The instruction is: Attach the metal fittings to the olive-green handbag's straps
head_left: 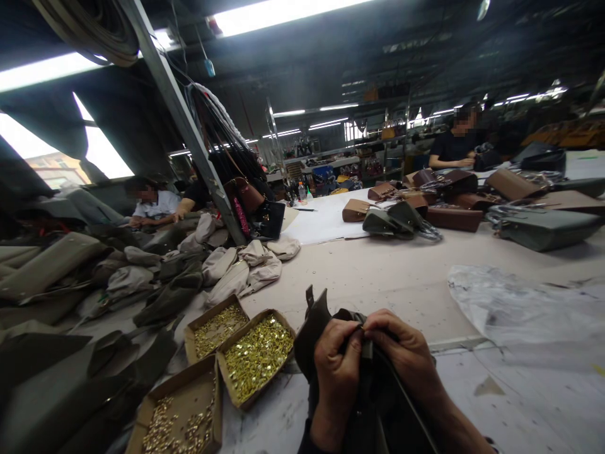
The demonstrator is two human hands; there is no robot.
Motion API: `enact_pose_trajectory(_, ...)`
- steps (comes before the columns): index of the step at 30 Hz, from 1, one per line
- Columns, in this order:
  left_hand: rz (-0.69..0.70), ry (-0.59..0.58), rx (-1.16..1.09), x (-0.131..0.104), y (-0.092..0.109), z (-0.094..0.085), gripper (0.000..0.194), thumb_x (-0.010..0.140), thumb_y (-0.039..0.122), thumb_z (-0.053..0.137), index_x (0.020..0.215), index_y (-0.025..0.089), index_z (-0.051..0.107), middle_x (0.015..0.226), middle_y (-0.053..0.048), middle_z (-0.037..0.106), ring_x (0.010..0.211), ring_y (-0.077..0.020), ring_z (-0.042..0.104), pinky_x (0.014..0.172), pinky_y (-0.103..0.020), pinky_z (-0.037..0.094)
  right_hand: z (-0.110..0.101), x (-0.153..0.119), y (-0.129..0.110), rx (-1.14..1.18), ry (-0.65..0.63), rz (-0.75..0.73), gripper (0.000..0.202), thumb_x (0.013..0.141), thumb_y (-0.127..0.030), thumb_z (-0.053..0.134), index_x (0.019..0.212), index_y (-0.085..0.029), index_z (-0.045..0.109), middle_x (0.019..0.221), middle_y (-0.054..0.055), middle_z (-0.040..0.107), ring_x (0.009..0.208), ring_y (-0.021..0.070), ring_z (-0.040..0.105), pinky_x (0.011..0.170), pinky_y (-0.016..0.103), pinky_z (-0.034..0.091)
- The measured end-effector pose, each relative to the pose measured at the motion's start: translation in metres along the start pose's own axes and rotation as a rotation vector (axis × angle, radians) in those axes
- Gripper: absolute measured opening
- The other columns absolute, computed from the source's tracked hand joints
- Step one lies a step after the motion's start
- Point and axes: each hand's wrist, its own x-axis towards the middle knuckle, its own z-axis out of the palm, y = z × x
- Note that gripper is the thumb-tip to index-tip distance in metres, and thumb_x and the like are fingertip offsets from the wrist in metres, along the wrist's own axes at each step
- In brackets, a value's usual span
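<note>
I have a dark bag (pixel 373 391) in front of me at the near edge of the table (pixel 378 277), its body running down toward my lap and one flap standing up at the left. My left hand (pixel 338 372) and right hand (pixel 401 356) meet at its top edge. Both are closed on the leather, thumbs and fingertips pinched tight together at one small spot, so the edge stays taut and steady where I work on it. What sits between my fingertips is too small and dark to tell.

Just left of the bag stand three open boxes. The nearest box (pixel 258 356) is heaped with small brass fittings, a second box (pixel 215 328) lies behind it, and a third (pixel 182 416) sits closer to me with fewer pieces in it. They are near my left hand, I judge so a piece can be picked without letting the bag go.

Farther left lies a heap of olive and beige bag parts (pixel 189 271). A crumpled plastic sheet (pixel 520 309) lies to my right. Across the table stand brown bags (pixel 454 217) and a grey one (pixel 543 230), and two other people sit at the far side, well apart from me.
</note>
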Motion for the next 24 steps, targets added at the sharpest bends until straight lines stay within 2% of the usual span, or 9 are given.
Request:
enact_pose_trajectory(11, 0.087, -0.025, 0.069, -0.004, -0.005, 0.001, 0.019, 0.094, 0.008, 0.061, 0.101, 0.02, 0.074, 0.091, -0.003, 0.072, 0.085, -0.0157, 0.07, 0.077, -0.024, 0.056, 0.001, 0.0, 0.002, -0.011, -0.002, -0.039, 0.005, 0.094, -0.028, 0.075, 0.089, -0.028, 0.076, 0.089, -0.002, 0.067, 0.084, 0.0155, 0.062, 0.079, 0.019, 0.051)
enact_pose_trajectory(14, 0.142, -0.033, 0.094, -0.005, -0.006, 0.0, 0.022, 0.093, 0.006, 0.061, 0.102, 0.021, 0.073, 0.091, -0.003, 0.072, 0.084, -0.016, 0.069, 0.076, -0.025, 0.056, 0.001, -0.001, 0.005, -0.004, 0.048, -0.017, 0.004, 0.092, -0.028, 0.079, 0.093, -0.028, 0.075, 0.09, -0.002, 0.067, 0.084, 0.0152, 0.062, 0.079, 0.019, 0.051)
enact_pose_trajectory(16, 0.171, -0.055, 0.103, -0.005, -0.005, 0.0, 0.022, 0.093, 0.005, 0.06, 0.102, 0.021, 0.073, 0.089, -0.003, 0.071, 0.083, -0.0159, 0.068, 0.076, -0.025, 0.056, 0.001, -0.002, 0.007, 0.051, 0.083, 0.028, 0.016, 0.089, -0.029, 0.083, 0.101, -0.031, 0.073, 0.089, -0.003, 0.066, 0.081, 0.0148, 0.062, 0.075, 0.019, 0.051)
enact_pose_trajectory(18, 0.187, -0.093, 0.104, -0.004, -0.003, -0.001, 0.022, 0.094, 0.006, 0.06, 0.102, 0.022, 0.072, 0.09, -0.003, 0.07, 0.083, -0.0155, 0.067, 0.076, -0.025, 0.055, 0.0, 0.0, 0.006, 0.079, 0.074, 0.025, 0.017, 0.088, -0.03, 0.084, 0.101, -0.031, 0.073, 0.093, -0.003, 0.065, 0.085, 0.0155, 0.062, 0.076, 0.02, 0.051)
enact_pose_trajectory(21, 0.169, -0.124, 0.052, -0.004, 0.0, -0.003, 0.02, 0.094, 0.007, 0.062, 0.103, 0.023, 0.071, 0.091, -0.002, 0.07, 0.084, -0.0146, 0.066, 0.076, -0.025, 0.054, -0.003, 0.002, 0.001, 0.003, 0.005, -0.057, 0.007, 0.092, -0.029, 0.08, 0.088, -0.027, 0.075, 0.098, 0.0, 0.064, 0.096, 0.0176, 0.061, 0.084, 0.021, 0.05)
enact_pose_trajectory(24, 0.073, -0.095, -0.045, -0.004, 0.002, -0.003, 0.013, 0.094, 0.011, 0.065, 0.098, 0.022, 0.07, 0.09, -0.001, 0.069, 0.085, -0.0144, 0.066, 0.077, -0.024, 0.054, -0.005, 0.001, -0.011, -0.084, -0.038, -0.13, 0.006, 0.099, -0.026, 0.072, 0.094, -0.028, 0.075, 0.099, 0.0, 0.064, 0.097, 0.0177, 0.061, 0.087, 0.022, 0.05)
